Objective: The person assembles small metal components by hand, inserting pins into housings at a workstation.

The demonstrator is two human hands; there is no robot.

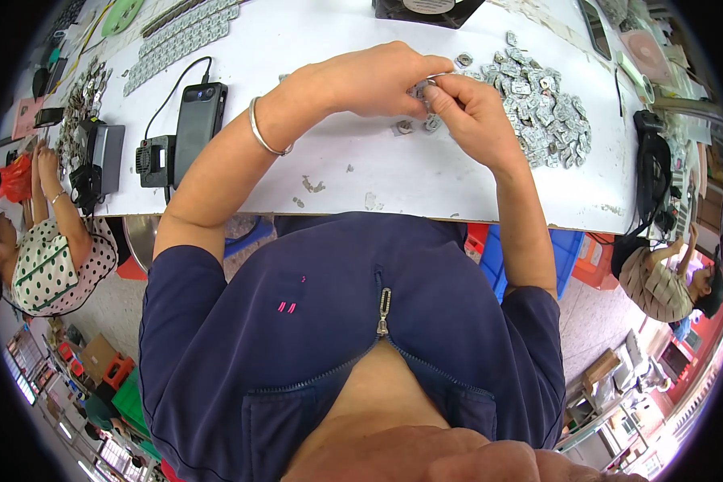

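My left hand [381, 80] and my right hand [478, 116] meet over the white table [337, 173]. Both have their fingers closed around a small silvery part [428, 83], mostly covered by the fingertips, so its exact kind cannot be made out. Just below the fingers lie a couple of small loose parts [405, 127], and another small round metal part [463, 59] rests beyond them. To the right of my right hand spreads a pile of small silvery parts [538, 104]. A bangle [257, 124] circles my left wrist.
A black power bank [199, 120] with a cable lies beside my left forearm. Rows of silvery parts [177, 48] lie at the far left, and a black box [430, 10] stands at the far edge. Other people sit at left [56, 257] and right [659, 281].
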